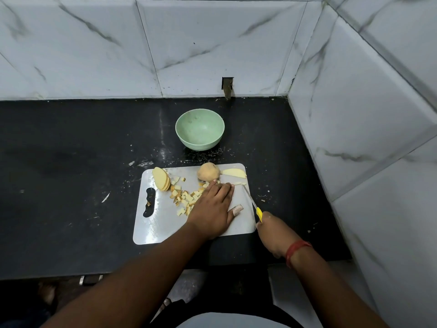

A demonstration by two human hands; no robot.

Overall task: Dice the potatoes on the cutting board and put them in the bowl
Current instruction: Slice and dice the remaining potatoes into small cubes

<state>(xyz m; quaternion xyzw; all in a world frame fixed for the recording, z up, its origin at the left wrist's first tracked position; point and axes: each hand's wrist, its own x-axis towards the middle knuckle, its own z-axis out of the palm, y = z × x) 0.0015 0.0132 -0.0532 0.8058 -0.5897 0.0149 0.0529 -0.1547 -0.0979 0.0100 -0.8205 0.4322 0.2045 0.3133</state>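
Observation:
A grey cutting board lies on the black counter. On it are a stack of potato slices at the far left, a pile of diced potato in the middle, a potato piece with skin at the far edge, and a pale slice at the far right corner. My left hand lies flat on the board, fingers together, against the diced pile. My right hand grips a yellow-handled knife, its blade tip resting on the board near my left fingertips. A pale green bowl stands empty behind the board.
White marble-tile walls close the counter at the back and on the right. Black counter stretches to the left of the board, with small scraps on it. The counter's front edge runs below the board.

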